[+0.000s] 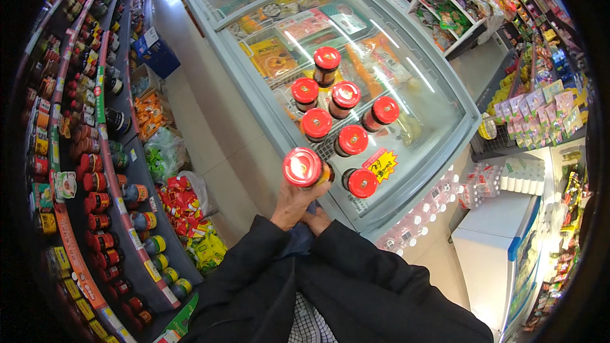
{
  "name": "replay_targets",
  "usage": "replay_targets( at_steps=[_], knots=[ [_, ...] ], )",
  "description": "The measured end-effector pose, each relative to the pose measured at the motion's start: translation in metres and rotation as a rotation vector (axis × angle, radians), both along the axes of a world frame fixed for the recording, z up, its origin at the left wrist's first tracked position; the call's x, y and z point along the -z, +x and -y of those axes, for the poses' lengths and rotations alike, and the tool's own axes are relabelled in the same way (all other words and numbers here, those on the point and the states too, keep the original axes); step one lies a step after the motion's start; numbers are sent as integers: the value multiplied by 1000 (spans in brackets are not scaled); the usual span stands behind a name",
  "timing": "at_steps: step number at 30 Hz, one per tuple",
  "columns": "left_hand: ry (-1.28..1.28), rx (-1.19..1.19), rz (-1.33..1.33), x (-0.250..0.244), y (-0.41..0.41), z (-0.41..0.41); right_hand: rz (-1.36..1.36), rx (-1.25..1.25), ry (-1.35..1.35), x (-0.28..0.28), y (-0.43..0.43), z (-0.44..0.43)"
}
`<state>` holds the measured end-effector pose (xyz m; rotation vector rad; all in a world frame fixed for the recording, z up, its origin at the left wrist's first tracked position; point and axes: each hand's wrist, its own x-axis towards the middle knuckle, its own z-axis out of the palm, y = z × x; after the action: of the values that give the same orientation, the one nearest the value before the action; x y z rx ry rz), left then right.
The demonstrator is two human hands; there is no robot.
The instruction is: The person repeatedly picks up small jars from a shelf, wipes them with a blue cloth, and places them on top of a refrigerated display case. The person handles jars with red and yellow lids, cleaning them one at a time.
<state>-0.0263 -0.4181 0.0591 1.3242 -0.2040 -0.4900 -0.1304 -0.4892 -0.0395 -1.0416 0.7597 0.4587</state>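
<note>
My left hand (296, 202) holds a red-lidded glass jar (303, 167) upright at the near left corner of a chest freezer. Close beside it, my right hand (317, 220) is near a dark blue cloth (298, 238); its fingers are mostly hidden, so its hold cannot be told. Several more jars with red lids stand on the freezer's glass top (410, 138), among them a jar (327, 59) farthest back, a jar (352, 140) in the middle and a jar (360, 183) nearest the front edge. Packaged frozen foods lie under the glass.
Shelves of jars and bottles (97, 202) rise at the left, with bagged goods (183, 205) in boxes at their foot. Shrink-wrapped bottles (419, 221) stand on the floor by the freezer's near end. A white cabinet (486, 247) and hanging packets (538, 114) are at the right.
</note>
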Motion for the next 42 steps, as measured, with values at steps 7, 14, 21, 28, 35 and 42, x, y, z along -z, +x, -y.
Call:
replay_targets(
  at_steps=[7, 14, 21, 28, 35, 42],
  knots=[
    [-186, -238, -59, -57, 2, -89, 283, 345, 99, -96, 60, -19],
    [56, -564, 121, -60, -16, -174, 234, -44, 301, -126, 59, -85],
    [130, -1074, 123, -31, -56, -283, 224, -400, 243, -107, 58, -127],
    [254, -1618, 109, -11, -93, -408, 146, -436, 171, -80, 62, -147],
    [279, -1969, 53, 17, -102, -538, 119, -447, 128, -67, 62, -158],
    [674, -2102, -161, 61, -102, -613, 111, -423, 38, -65, 62, -170]
  ],
)
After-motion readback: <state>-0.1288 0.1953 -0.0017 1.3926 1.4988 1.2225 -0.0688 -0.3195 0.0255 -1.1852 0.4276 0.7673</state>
